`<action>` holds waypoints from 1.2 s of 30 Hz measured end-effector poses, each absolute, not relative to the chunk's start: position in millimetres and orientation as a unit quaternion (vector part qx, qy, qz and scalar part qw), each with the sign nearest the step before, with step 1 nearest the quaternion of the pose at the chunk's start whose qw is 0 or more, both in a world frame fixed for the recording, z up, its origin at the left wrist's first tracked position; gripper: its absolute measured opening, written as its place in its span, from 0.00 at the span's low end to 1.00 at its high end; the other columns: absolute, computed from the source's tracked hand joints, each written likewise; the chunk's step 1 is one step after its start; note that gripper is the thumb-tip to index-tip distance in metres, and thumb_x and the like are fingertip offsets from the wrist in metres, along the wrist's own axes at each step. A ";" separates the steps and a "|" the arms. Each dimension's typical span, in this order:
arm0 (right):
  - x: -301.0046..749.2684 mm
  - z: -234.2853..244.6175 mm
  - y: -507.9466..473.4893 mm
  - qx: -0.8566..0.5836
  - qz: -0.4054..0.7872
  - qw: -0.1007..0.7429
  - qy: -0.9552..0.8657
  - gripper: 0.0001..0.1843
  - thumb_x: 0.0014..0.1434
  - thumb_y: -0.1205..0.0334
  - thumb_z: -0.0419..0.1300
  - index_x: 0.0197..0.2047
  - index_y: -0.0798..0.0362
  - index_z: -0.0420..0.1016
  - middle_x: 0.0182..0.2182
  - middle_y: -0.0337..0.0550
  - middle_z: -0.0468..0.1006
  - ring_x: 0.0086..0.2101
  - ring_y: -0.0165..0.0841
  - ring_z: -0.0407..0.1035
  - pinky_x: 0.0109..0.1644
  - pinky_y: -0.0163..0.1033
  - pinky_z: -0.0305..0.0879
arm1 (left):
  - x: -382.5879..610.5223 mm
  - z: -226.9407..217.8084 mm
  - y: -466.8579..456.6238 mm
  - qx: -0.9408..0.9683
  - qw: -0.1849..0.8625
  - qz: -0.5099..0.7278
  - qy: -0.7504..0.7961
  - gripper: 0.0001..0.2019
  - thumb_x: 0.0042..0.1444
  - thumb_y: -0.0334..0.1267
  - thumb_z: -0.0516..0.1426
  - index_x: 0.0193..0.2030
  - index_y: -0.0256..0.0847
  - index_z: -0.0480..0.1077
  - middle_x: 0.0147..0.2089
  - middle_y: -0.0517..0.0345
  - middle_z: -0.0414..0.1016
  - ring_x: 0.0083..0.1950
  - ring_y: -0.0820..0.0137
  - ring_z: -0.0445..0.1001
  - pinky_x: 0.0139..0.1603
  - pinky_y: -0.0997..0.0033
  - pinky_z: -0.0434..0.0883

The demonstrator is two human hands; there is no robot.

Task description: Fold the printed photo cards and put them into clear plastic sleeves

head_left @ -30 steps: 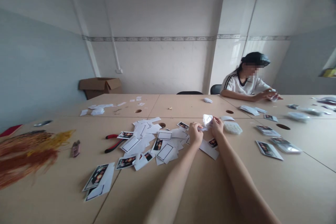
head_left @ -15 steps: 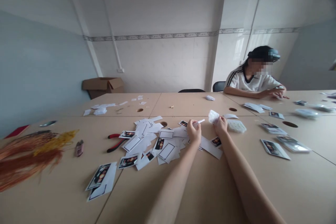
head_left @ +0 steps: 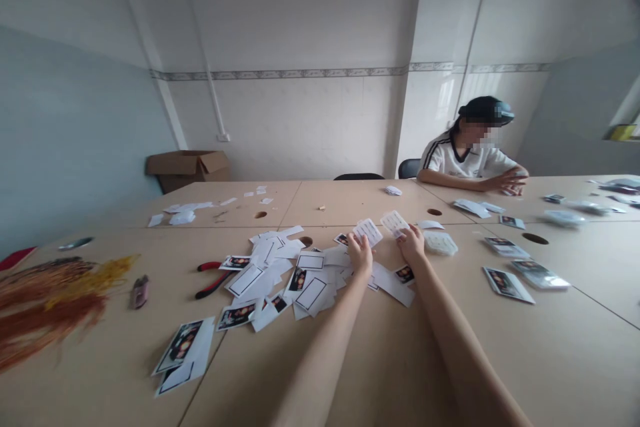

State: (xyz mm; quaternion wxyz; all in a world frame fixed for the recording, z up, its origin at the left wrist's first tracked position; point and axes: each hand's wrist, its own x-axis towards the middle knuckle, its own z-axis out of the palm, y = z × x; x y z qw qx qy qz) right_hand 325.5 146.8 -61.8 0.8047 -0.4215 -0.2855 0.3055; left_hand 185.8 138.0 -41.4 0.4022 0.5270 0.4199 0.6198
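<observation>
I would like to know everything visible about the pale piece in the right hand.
The pale piece is small, rather flat and roughly rectangular, whitish and slightly see-through, perhaps plastic. Its face shows rows of small marks, too tiny to identify. The right hand grips it at its lower right part, tilted over the table. It is beside a similar piece in the left hand, apparently without touching it.

1. Held panels [head_left: 369,232]: white, rows of small dark marks.
2. Bordered cards [head_left: 313,295]: white, black rectangular outlines.
3. Picture cards [head_left: 183,343]: dark prints, glowing orange spots.
4. Plier handles [head_left: 214,289]: red and black.
5. Fibres [head_left: 60,310]: rust-orange, partly yellow.
6. Surface [head_left: 400,367]: pale tan.
7. Shirt [head_left: 467,161]: white, black shoulder stripes.
</observation>
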 end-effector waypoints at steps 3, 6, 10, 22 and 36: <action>322.5 -60.3 148.0 -0.438 0.342 0.791 -0.255 0.14 0.57 0.59 0.52 0.45 0.57 0.64 0.41 0.43 0.68 0.36 0.30 0.66 0.38 0.40 0.66 | 186.1 -40.1 137.2 0.524 0.406 0.618 0.423 0.03 0.51 0.33 0.48 0.31 0.40 0.54 0.34 0.54 0.64 0.30 0.71 0.70 0.17 0.77 0.69; 320.5 -58.2 148.5 -0.440 0.362 0.787 -0.238 0.12 0.57 0.60 0.52 0.43 0.58 0.65 0.37 0.42 0.70 0.32 0.27 0.67 0.34 0.36 0.66 | 186.0 -38.6 135.2 0.518 0.408 0.621 0.424 0.03 0.52 0.33 0.48 0.31 0.41 0.53 0.35 0.53 0.64 0.31 0.71 0.70 0.17 0.77 0.70; 319.6 -50.2 144.9 -0.427 0.378 0.793 -0.215 0.11 0.57 0.61 0.52 0.41 0.58 0.65 0.34 0.40 0.70 0.31 0.26 0.67 0.32 0.35 0.66 | 185.3 -35.5 131.3 0.513 0.405 0.626 0.426 0.03 0.52 0.33 0.47 0.31 0.41 0.53 0.35 0.53 0.64 0.30 0.71 0.70 0.18 0.77 0.69; 299.2 -57.1 50.2 -0.344 0.485 0.761 -0.260 0.11 0.39 0.68 0.64 0.26 0.52 0.66 0.28 0.37 0.75 0.31 0.28 0.70 0.34 0.32 0.68 | 186.7 -36.4 136.4 0.529 0.363 0.633 0.433 0.03 0.53 0.36 0.48 0.34 0.41 0.56 0.36 0.53 0.67 0.29 0.71 0.69 0.20 0.76 0.68; 300.6 -46.3 40.7 -0.245 0.617 0.693 -0.281 0.06 0.47 0.70 0.54 0.31 0.54 0.66 0.19 0.32 0.65 0.18 0.22 0.61 0.23 0.28 0.62 | 185.2 -39.0 139.1 0.542 0.295 0.654 0.438 0.03 0.53 0.36 0.46 0.36 0.42 0.55 0.35 0.55 0.68 0.32 0.69 0.70 0.32 0.72 0.67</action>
